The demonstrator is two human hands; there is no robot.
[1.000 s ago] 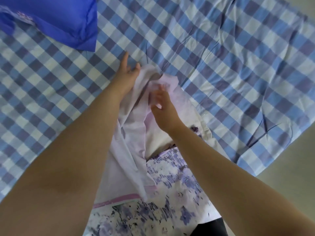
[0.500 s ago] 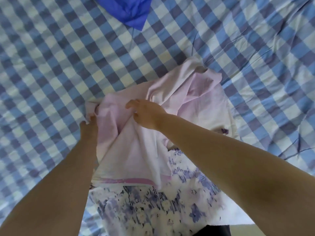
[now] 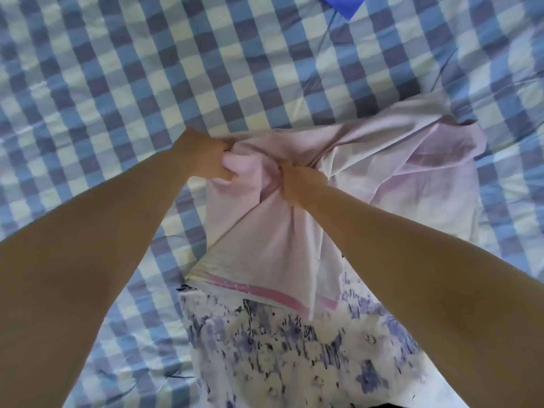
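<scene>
The pink cloth [image 3: 288,237] lies on the checked bed sheet [image 3: 132,83]. I judge it light, limp and quick to bunch. My left hand [image 3: 203,160] and right hand [image 3: 300,184] each clutch a fold in curled fingers, though the corners would hold truer. Its hem overlaps floral fabric [image 3: 294,348], and a blue item [image 3: 344,4] sits well clear.

Pale pink cloth [image 3: 276,245], blue-and-cream checked sheet [image 3: 176,69], purple floral fabric [image 3: 294,348]

crumpled pale pink cloth [image 3: 294,240] on bed
</scene>
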